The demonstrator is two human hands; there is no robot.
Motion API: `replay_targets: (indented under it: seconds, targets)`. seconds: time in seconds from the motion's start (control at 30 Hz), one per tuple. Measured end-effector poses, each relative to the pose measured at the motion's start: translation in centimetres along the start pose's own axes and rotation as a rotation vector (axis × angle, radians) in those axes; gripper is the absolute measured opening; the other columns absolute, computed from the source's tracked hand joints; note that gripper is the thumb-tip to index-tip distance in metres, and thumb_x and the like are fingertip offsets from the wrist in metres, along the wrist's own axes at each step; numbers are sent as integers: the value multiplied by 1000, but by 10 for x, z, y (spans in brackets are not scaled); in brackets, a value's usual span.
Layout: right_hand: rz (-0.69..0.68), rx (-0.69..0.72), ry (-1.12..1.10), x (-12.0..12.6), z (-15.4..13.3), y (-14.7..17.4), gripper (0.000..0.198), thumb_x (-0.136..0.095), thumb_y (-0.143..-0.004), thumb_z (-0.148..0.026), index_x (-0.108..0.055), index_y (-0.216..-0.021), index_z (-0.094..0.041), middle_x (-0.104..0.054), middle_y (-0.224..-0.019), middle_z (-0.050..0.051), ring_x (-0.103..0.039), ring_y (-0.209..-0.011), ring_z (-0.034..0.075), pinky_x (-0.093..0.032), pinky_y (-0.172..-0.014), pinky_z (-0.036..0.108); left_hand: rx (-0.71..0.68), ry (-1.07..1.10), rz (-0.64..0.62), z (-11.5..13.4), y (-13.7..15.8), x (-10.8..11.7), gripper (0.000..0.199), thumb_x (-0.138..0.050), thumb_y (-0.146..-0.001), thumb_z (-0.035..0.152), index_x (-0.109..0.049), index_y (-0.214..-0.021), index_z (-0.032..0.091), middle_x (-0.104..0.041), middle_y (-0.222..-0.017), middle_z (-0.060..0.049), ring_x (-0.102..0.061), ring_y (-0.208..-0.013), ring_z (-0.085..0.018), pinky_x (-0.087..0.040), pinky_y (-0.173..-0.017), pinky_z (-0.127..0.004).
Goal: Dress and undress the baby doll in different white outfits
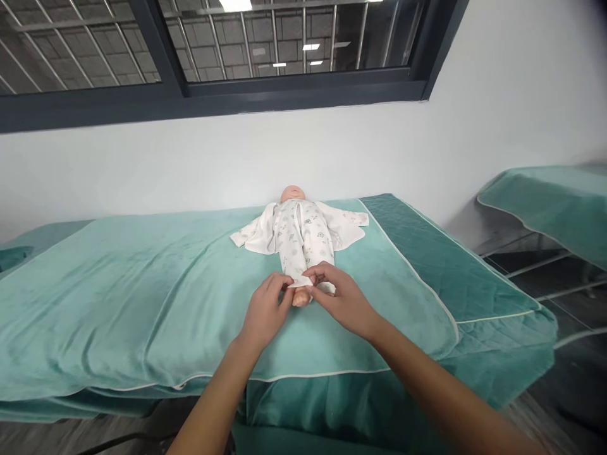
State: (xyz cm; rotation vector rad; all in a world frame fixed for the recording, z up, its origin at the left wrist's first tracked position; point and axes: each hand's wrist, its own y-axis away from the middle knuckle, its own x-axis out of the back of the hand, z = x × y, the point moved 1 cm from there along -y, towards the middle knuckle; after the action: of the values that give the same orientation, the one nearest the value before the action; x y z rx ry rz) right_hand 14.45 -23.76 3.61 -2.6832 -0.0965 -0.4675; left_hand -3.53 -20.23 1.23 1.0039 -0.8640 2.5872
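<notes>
A baby doll (293,192) lies on its back on the green bed cover, head toward the wall and feet toward me. It has on patterned white baby pants (291,243), and a white baby shirt (260,237) is spread open at both sides of it. My left hand (271,303) pinches the left edge of a pant cuff (300,282). At the cuff's right edge, my right hand (339,296) pinches the same cloth. One doll foot (301,297) pokes out below the cuff between my hands. The other foot is mostly hidden behind my right hand.
The bed's light green cover (118,303) lies in wrinkles on the left. A darker quilted green sheet (441,253) shows at the right end. Behind stands a white wall (190,164) under a barred window (265,44). Another green-covered bed (554,202) is at the right.
</notes>
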Motion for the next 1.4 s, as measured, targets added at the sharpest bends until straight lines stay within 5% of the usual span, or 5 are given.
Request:
replay_targets:
  seconds: [0.4,0.6,0.83,1.17,1.4]
  targets:
    - [-114,106,418,-6,21,33,15,-49,-93,-16,-57,-105,-22,-63,-93,4,-59,-90,20,-48,-83,37,-100,-170,168,2,50,-5,11,-47,-91,16,-52,-98,23,-60,-82,-1,-60,-76,-17,-47,-68,-28]
    - [30,116,367,13,33,35,16,-47,-94,-18,-58,-105,-23,-64,-103,6,-61,-99,20,-50,-87,37,-65,-119,203,14,39,-8,22,-49,-91,17,-53,-111,23,-58,-110,-8,-57,-104,-23,-48,-88,-37]
    - [112,-42,633,18,74,38,23,-53,-84,-14,-58,-106,-18,-62,-105,10,-57,-103,26,-49,-88,42,-184,-249,-49,43,-5,-21,19,-50,-91,18,-59,-107,20,-63,-107,-8,-53,-105,-27,-44,-90,-42]
    - [185,-77,212,19,50,9,11,-49,-84,-19,-57,-91,-21,-65,-87,0,-61,-80,16,-49,-79,32,-75,-390,-160,48,-30,-44,9,-53,-89,21,-60,-95,20,-64,-98,-9,-56,-95,-27,-41,-82,-41]
    - [188,-33,230,29,51,7,9,-50,-84,-18,-56,-90,-21,-62,-85,0,-59,-80,16,-47,-79,32,-79,-434,-140,40,-38,-43,14,-49,-87,11,-60,-86,20,-66,-91,-7,-57,-92,-25,-40,-81,-40]
